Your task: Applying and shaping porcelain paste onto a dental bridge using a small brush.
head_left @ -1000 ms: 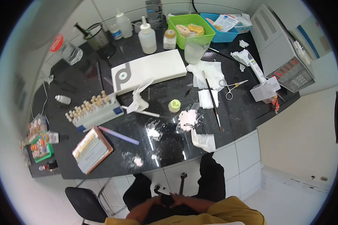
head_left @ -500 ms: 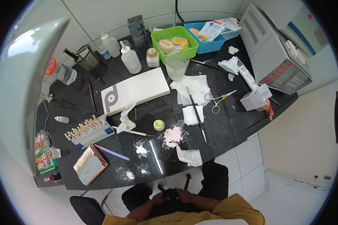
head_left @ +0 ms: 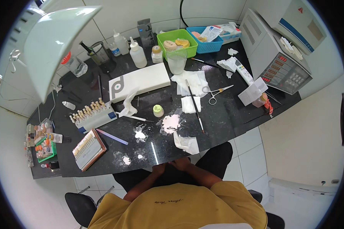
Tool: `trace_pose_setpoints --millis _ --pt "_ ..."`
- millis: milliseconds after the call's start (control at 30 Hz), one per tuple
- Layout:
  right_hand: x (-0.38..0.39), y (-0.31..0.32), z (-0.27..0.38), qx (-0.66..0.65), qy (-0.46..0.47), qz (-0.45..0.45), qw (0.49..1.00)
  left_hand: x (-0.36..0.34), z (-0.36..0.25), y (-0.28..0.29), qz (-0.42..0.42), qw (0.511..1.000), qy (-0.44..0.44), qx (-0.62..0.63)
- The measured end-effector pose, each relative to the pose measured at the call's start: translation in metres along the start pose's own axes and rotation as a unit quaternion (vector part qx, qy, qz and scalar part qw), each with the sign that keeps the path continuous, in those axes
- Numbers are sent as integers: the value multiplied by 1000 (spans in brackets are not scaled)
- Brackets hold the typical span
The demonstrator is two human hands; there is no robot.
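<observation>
My left hand (head_left: 159, 168) and my right hand (head_left: 180, 163) rest low in my lap, close together at the front edge of the black worktop (head_left: 218, 133). The edge hides most of their fingers, so I cannot tell how they are closed. Above them on the worktop lie a crumpled white tissue (head_left: 186, 143), a patch of pink powder (head_left: 170, 123) and smaller heaps of white powder (head_left: 140, 135). A small jar with a green lid (head_left: 158, 110) stands beside the pink powder. A thin brush (head_left: 194, 105) lies across folded white tissue (head_left: 190, 86).
Left are a tooth shade guide (head_left: 93, 116), a shade booklet (head_left: 90, 150) and a lamp (head_left: 61, 38). A white box (head_left: 141, 82), a glass cup (head_left: 176, 63), bottles and green and blue baskets (head_left: 177, 34) stand behind. Scissor-handled forceps (head_left: 214, 93) and a grey machine (head_left: 275, 57) are right.
My view has shifted, and more of my yellow shirt shows. My hands sit closer to the worktop edge, which now covers their fingers. The things on the worktop appear unmoved.
</observation>
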State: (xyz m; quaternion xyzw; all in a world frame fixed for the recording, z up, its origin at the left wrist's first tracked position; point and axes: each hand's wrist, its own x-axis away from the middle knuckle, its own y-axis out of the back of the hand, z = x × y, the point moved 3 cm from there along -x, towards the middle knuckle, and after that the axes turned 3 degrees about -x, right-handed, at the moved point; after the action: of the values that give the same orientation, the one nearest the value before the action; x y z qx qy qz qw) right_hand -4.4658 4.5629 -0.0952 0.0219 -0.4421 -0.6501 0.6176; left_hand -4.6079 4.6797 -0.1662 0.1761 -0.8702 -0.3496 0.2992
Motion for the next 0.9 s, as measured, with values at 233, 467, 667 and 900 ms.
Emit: trace_pose_setpoints --millis 233,467,667,900 --pt "-59 -13 -50 20 -47 -117 992 -22 -31 72 220 973 -53 43" --pt "-46 8 -68 44 -24 -67 997 -19 -32 102 287 954 -88 -15" --pt "9 50 6 119 -144 71 980 -45 -12 84 244 958 -121 -87" --pt "-41 38 -67 -11 -3 44 999 -13 -17 87 115 977 -138 -111"
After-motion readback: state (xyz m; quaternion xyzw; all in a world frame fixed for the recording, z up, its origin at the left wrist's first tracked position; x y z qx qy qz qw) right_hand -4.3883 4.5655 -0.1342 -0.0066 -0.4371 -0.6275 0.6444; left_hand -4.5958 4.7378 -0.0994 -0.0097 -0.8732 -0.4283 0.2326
